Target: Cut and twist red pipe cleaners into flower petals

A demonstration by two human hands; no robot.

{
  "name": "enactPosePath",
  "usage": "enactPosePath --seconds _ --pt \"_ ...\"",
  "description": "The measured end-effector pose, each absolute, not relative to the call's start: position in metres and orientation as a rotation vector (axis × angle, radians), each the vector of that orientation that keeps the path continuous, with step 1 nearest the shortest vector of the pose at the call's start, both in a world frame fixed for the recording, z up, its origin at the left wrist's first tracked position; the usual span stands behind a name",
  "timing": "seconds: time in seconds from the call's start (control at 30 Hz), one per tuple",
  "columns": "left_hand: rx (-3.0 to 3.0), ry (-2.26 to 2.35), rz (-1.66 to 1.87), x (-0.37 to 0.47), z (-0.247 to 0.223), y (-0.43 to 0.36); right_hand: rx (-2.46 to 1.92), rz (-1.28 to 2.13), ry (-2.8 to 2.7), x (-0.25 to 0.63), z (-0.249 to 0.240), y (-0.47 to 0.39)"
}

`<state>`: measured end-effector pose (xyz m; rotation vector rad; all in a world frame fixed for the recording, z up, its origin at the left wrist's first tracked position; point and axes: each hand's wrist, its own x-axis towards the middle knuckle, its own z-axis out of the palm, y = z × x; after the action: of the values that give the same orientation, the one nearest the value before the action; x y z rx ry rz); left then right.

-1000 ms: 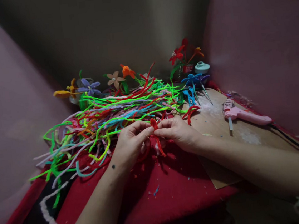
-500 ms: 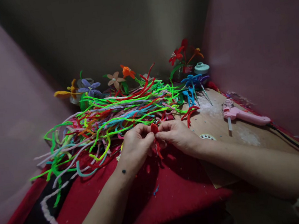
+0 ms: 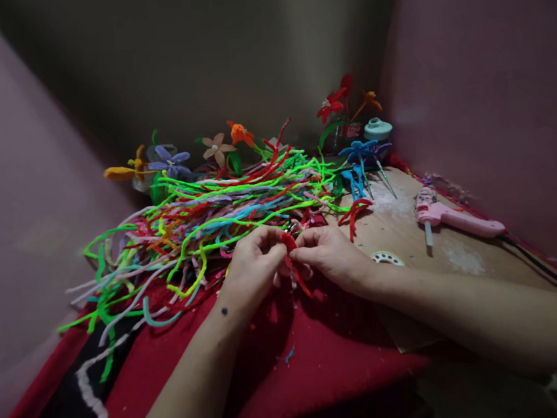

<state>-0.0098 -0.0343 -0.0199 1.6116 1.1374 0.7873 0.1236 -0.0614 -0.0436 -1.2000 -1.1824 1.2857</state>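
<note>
Between my two hands is a red pipe cleaner [image 3: 290,242], bent into a curve at the top with an end dangling below my fingers. My left hand [image 3: 259,259] pinches it from the left with thumb and forefinger. From the right, my right hand [image 3: 329,255] closes its thumb and fingertips on the same piece, nearly touching the left. Just behind my hands spreads a big heap of coloured pipe cleaners [image 3: 238,203]. Beneath them lies a red cloth [image 3: 347,369]. More red pipe cleaner pieces [image 3: 354,212] rest on the board beyond my right hand.
On the right, a pink glue gun [image 3: 460,218] lies on a wooden board [image 3: 407,194] beside a white ring with holes [image 3: 387,259]. Blue flowers [image 3: 360,151] on stems stand behind. Finished flowers [image 3: 168,161] and a pale blue lid [image 3: 377,128] line the back wall.
The red pipe cleaner's top has turned from facing me to a slanted curve, and its dangling end has swung slightly right. Both hands keep their pinch in nearly the same place.
</note>
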Motion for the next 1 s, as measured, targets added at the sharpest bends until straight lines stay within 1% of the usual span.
enactPosePath --seconds 0.13,0.33,0.53,0.67,0.8,0.9,0.97,1.0 --pt "1.466 1.139 0.852 -0.011 -0.016 -0.035 -1.215 1.327 -1.190 0.124 -0.042 -0.061" --pt "1.476 1.089 0.938 -0.009 -0.019 -0.033 -1.128 1.405 -1.254 0.127 -0.043 -0.062" --pt "1.506 1.035 0.874 -0.011 -0.019 -0.034 -1.112 1.393 -1.261 0.128 -0.046 -0.063" --pt "1.756 1.060 1.076 -0.009 -0.024 -0.034 -1.111 1.417 -1.242 0.128 -0.045 -0.060" --pt "1.628 1.002 1.130 -0.012 -0.025 -0.027 -1.053 1.466 -1.214 0.125 -0.041 -0.067" --pt "1.491 1.020 1.249 -0.020 -0.026 -0.014 -0.976 1.407 -1.266 0.126 -0.031 -0.068" --pt "1.436 1.026 1.278 -0.026 -0.028 -0.004 -0.925 1.365 -1.306 0.134 -0.009 -0.057" --pt "1.414 1.031 1.280 -0.028 -0.030 0.000 -0.894 1.327 -1.327 0.140 0.010 -0.048"
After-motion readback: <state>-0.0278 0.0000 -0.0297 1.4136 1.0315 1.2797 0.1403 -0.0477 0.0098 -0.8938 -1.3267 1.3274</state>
